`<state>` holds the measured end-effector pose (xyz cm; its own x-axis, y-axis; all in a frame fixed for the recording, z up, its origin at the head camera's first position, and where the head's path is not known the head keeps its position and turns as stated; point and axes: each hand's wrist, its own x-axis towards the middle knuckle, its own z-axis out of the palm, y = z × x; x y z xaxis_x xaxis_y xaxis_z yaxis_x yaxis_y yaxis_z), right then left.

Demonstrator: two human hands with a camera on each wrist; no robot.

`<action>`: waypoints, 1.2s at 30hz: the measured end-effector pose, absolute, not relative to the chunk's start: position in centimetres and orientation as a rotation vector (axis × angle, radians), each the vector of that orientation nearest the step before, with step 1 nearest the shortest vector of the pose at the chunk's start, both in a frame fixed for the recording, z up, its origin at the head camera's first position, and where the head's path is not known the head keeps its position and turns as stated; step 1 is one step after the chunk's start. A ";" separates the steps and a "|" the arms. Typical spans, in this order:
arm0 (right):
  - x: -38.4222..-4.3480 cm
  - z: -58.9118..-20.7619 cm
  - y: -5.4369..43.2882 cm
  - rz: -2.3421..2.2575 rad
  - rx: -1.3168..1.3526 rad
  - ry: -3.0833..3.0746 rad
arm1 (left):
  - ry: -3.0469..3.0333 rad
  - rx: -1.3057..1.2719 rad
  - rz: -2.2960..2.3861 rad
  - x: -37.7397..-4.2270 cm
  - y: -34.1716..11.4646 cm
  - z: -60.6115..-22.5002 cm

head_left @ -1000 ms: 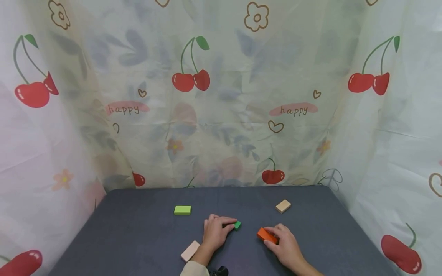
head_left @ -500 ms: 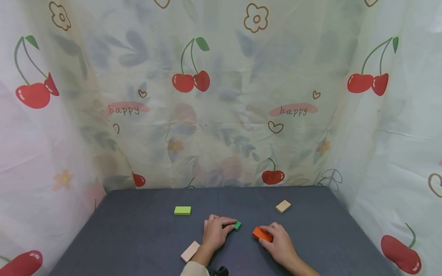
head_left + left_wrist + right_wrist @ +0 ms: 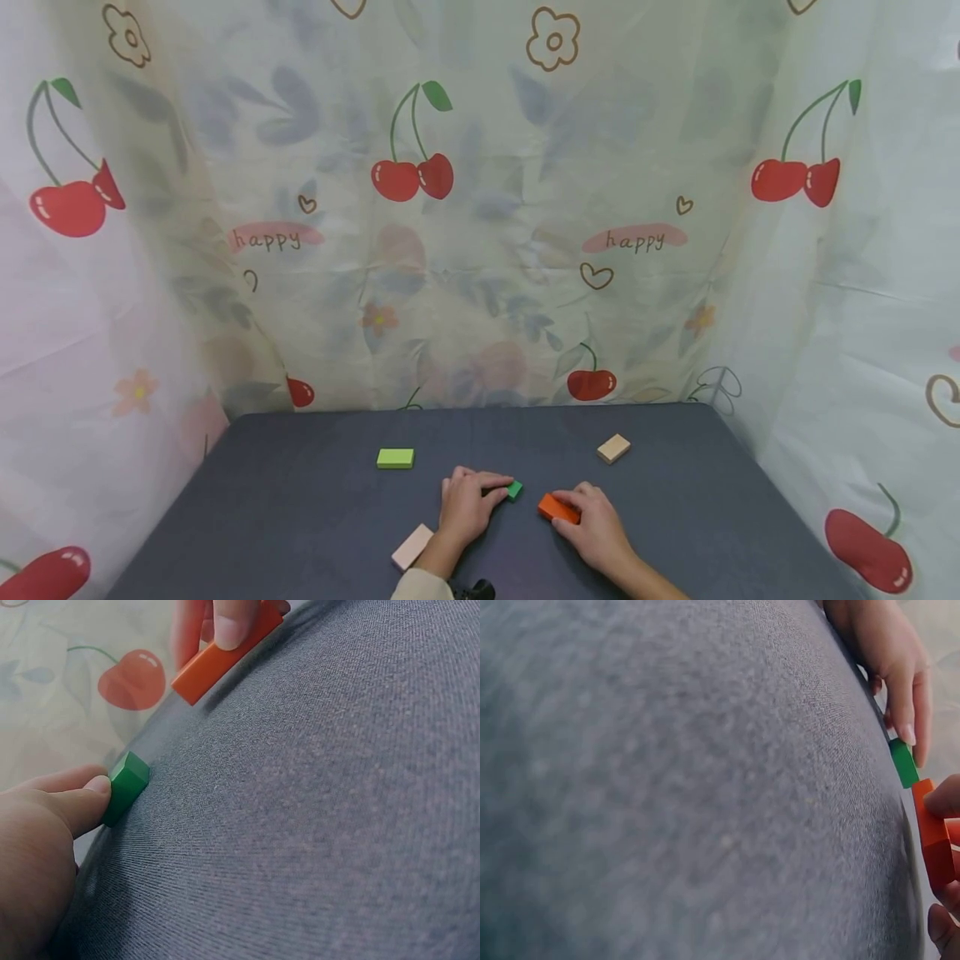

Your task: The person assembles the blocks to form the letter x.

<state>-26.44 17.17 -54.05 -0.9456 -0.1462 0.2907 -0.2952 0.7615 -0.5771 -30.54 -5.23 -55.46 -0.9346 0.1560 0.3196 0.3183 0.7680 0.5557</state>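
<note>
Watching remotely, I see the left hand (image 3: 467, 504) pinching the green block (image 3: 514, 490) in a narrow grip at its three o'clock; the right hand (image 3: 600, 532) pinches the orange block (image 3: 557, 508), at the green's four o'clock, perhaps just off the desk (image 3: 300, 500).

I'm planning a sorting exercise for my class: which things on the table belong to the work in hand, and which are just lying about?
In the work:
small green block, pinched by the left hand
orange block, held by the right hand

Apparently just lying about, held by neither hand:
lime-green block
pale pink block
tan block
</note>
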 end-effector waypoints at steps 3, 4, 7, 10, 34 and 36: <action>-26.6 -54.0 17.0 0.951 0.349 -2.752 | -2.706 -0.368 -0.923 -30.6 -5.2 -55.5; -26.7 -54.0 16.9 0.954 0.351 -2.755 | -2.705 -0.369 -0.924 -30.6 -5.2 -55.4; -26.9 -54.1 16.7 0.952 0.357 -2.751 | -2.705 -0.370 -0.920 -30.6 -5.3 -55.4; -27.1 -54.2 16.3 0.956 0.362 -2.739 | -2.708 -0.364 -0.915 -30.6 -5.3 -55.4; -28.5 -54.6 14.4 0.940 0.389 -2.731 | -2.714 -0.377 -0.947 -30.6 -5.4 -55.3; -28.6 -54.6 14.3 0.939 0.393 -2.727 | -2.713 -0.375 -0.945 -30.6 -5.3 -55.3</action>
<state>-28.57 14.34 -54.62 -0.9374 -0.1759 0.3006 -0.3237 0.7587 -0.5654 -30.58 -5.35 -55.34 -0.9372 0.1596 0.3100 0.3177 0.7574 0.5704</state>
